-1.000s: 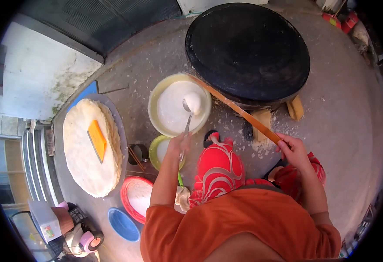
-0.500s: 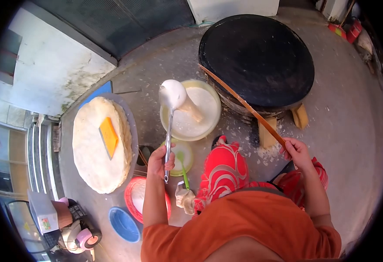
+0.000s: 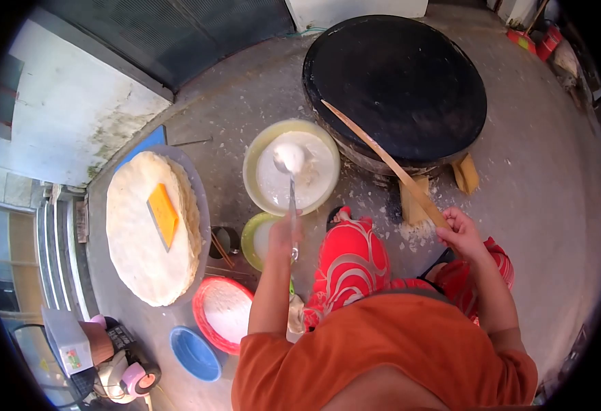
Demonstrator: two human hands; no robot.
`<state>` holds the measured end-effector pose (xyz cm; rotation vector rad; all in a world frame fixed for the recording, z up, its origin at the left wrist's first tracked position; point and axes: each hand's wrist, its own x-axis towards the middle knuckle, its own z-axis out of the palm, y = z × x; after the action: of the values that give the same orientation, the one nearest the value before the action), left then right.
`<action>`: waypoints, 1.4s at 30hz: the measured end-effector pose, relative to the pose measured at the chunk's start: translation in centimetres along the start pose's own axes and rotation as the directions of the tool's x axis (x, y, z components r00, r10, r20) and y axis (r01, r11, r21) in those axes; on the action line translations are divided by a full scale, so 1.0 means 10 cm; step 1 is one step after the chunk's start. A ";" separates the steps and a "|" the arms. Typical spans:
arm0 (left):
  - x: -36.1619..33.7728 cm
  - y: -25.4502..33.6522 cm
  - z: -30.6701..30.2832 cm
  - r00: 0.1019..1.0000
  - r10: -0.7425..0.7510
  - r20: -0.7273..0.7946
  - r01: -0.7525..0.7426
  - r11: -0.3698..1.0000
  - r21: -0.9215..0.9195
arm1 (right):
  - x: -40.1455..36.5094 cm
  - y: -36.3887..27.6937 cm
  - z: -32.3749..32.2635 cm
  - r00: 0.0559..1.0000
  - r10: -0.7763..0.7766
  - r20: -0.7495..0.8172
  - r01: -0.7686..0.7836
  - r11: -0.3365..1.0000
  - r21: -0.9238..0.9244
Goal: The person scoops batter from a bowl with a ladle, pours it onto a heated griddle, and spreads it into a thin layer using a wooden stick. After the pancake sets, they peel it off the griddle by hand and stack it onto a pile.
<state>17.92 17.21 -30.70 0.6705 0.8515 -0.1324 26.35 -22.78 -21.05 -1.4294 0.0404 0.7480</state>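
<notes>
My left hand [image 3: 285,231] is closed round the handle of a metal ladle [image 3: 293,198]. White batter fills the ladle's bowl, which is over or in the batter of a pale green-rimmed basin [image 3: 251,168]. In my right hand [image 3: 462,233] is the end of a long flat wooden stick [image 3: 389,162]. The stick slants up to the left, and its tip overlaps the near left edge of a large round black griddle [image 3: 396,85] in this view.
A stack of pale flatbreads [image 3: 146,240] with a yellow scraper [image 3: 163,215] on top stands at the left. Nearby are a red basin [image 3: 201,317], a blue basin [image 3: 195,353] and a small green bowl [image 3: 249,240]. Wooden blocks [image 3: 465,175] sit under the griddle.
The ladle has moved right and lower towards the basin; batter was streaming from it before. My left hand has shifted right and forward. The stick has turned slightly, showing more of its flat face.
</notes>
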 end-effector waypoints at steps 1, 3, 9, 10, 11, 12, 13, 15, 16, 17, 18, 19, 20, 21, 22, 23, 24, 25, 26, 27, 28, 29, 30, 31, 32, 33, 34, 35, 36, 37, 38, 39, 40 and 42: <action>0.10 -0.09 -0.07 1.000 -0.004 0.000 0.004 1.000 -0.002 | -0.01 -0.01 0.01 1.000 0.003 -0.002 -0.003 1.000 -0.002; 0.15 -0.22 -0.16 0.985 -0.122 -0.123 0.102 0.982 -0.157 | -0.02 -0.04 0.04 0.997 0.024 -0.078 -0.029 0.998 -0.063; -0.39 -0.09 -0.39 0.986 -0.152 -0.071 0.136 0.971 -0.195 | -0.06 0.08 -0.09 0.996 0.014 -0.093 -0.014 1.000 0.004; -0.50 -0.04 -0.36 0.993 -0.106 -0.050 0.095 0.977 -0.189 | -0.05 0.08 -0.09 0.996 0.015 -0.087 -0.014 1.000 0.006; -0.62 0.01 -0.31 0.998 -0.059 -0.028 0.053 0.982 -0.184 | -0.06 0.05 -0.09 0.996 0.011 -0.083 -0.013 1.000 -0.022; -0.76 0.09 -0.20 0.999 -0.040 -0.036 0.033 0.985 -0.172 | -0.06 0.02 -0.09 0.997 0.006 -0.080 -0.010 0.999 -0.050; -0.84 0.15 -0.15 0.999 -0.034 -0.039 0.027 0.985 -0.172 | -0.06 0.00 -0.07 0.997 0.004 -0.075 -0.008 0.999 -0.048; -1.00 0.28 -0.02 0.991 0.100 0.091 -0.092 0.992 -0.088 | -0.07 -0.07 -0.04 0.995 0.005 -0.098 -0.010 0.999 -0.054; -1.10 0.41 0.14 0.976 0.181 0.123 -0.175 0.983 -0.053 | -0.07 -0.15 -0.03 0.996 -0.007 -0.093 0.002 0.999 -0.053; -1.14 0.49 0.22 0.959 0.221 0.177 -0.213 0.975 -0.060 | -0.10 -0.23 -0.01 0.996 -0.017 -0.090 0.008 0.995 -0.101; -1.20 0.58 0.37 0.956 0.248 0.157 -0.243 0.969 -0.049 | -0.10 -0.28 0.00 0.996 -0.030 -0.087 0.016 0.989 -0.149; -1.25 0.67 0.53 0.952 0.274 0.138 -0.272 0.962 -0.038 | -0.08 -0.28 -0.03 0.996 -0.042 -0.085 0.029 0.989 -0.148; -1.26 0.74 0.64 0.948 0.283 0.145 -0.281 0.959 -0.036 | -0.07 -0.26 -0.09 0.995 -0.047 -0.087 0.027 0.978 -0.208; -1.25 0.81 0.76 0.932 0.312 0.186 -0.310 0.950 -0.037 | -0.05 -0.26 -0.14 0.994 -0.052 -0.092 0.026 0.963 -0.267; -1.23 0.88 0.87 0.913 0.338 0.227 -0.338 0.940 -0.039 | -0.02 -0.29 -0.17 0.994 -0.063 -0.093 0.036 0.963 -0.266; -1.20 0.94 1.00 0.910 0.342 0.236 -0.343 0.939 -0.038 | 0.00 -0.33 -0.19 0.993 -0.069 -0.097 0.036 0.949 -0.314; -1.15 0.99 1.13 0.902 0.353 0.248 -0.353 0.934 -0.048 | 0.03 -0.37 -0.21 0.992 -0.076 -0.102 0.034 0.932 -0.361; -1.09 1.04 1.26 0.894 0.364 0.260 -0.362 0.930 -0.058 | 0.07 -0.41 -0.21 0.991 -0.086 -0.107 0.042 0.931 -0.362; -1.02 1.07 1.37 0.884 0.359 0.300 -0.360 0.931 -0.052 | 0.12 -0.45 -0.18 0.973 -0.193 -0.125 0.128 0.906 -0.402; -0.93 1.09 1.50 0.880 0.359 0.310 -0.362 0.931 -0.053 | 0.16 -0.50 -0.15 0.945 -0.297 -0.138 0.209 0.871 -0.445; -0.83 1.10 1.63 0.881 0.377 0.286 -0.383 0.923 -0.039 | 0.20 -0.57 -0.12 0.942 -0.304 -0.143 0.212 0.869 -0.447; -0.74 1.10 1.76 0.881 0.395 0.262 -0.403 0.915 -0.024 | 0.23 -0.66 -0.10 0.919 -0.371 -0.136 0.245 0.805 -0.539; -0.64 1.10 1.87 0.880 0.385 0.279 -0.389 0.920 -0.040 | 0.28 -0.73 -0.09 0.892 -0.434 -0.122 0.270 0.732 -0.625; -0.51 1.08 1.98 0.872 0.403 0.278 -0.411 0.911 -0.031 | 0.33 -0.77 -0.09 0.891 -0.436 -0.127 0.269 0.731 -0.627; -0.39 1.05 2.07 0.872 0.408 0.271 -0.417 0.909 -0.029 | 0.40 -0.81 -0.11 0.882 -0.457 -0.117 0.263 0.682 -0.682; -0.27 1.03 2.17 0.871 0.415 0.264 -0.423 0.906 -0.026 | 0.48 -0.84 -0.13 0.872 -0.478 -0.104 0.257 0.628 -0.735; -0.13 0.99 2.24 0.873 0.417 0.255 -0.425 0.905 -0.023 | 0.55 -0.87 -0.12 0.871 -0.479 -0.106 0.255 0.627 -0.736; 0.01 0.96 2.29 0.874 0.419 0.245 -0.428 0.904 -0.019 | 0.62 -0.91 -0.10 0.844 -0.527 -0.099 0.276 0.586 -0.762; 0.15 0.93 2.34 0.887 0.398 0.233 -0.403 0.915 -0.027 | 0.70 -0.94 -0.08 0.815 -0.572 -0.089 0.295 0.543 -0.786; 0.28 0.90 2.38 0.890 0.396 0.226 -0.403 0.915 -0.016 | 0.79 -0.97 -0.07 0.815 -0.572 -0.090 0.294 0.543 -0.787; 0.38 0.86 2.42 0.898 0.391 0.202 -0.399 0.917 -0.001 | 0.88 -1.00 -0.06 0.819 -0.569 -0.075 0.311 0.548 -0.776; 0.47 0.82 2.46 0.905 0.386 0.176 -0.395 0.919 0.015 | 0.97 -1.01 -0.06 0.822 -0.566 -0.059 0.327 0.555 -0.765; 0.57 0.77 2.46 0.906 0.385 0.176 -0.393 0.919 0.016 | 1.08 -0.98 -0.05 0.823 -0.565 -0.060 0.326 0.556 -0.764; 0.74 0.67 2.45 0.913 0.384 0.136 -0.389 0.921 0.017 | 1.32 -0.93 -0.03 0.710 -0.703 0.039 0.493 0.457 -0.740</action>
<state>41.28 9.03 -21.32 0.8503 0.5780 0.1629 41.21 -16.87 -18.94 -2.1097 -0.6028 -0.1104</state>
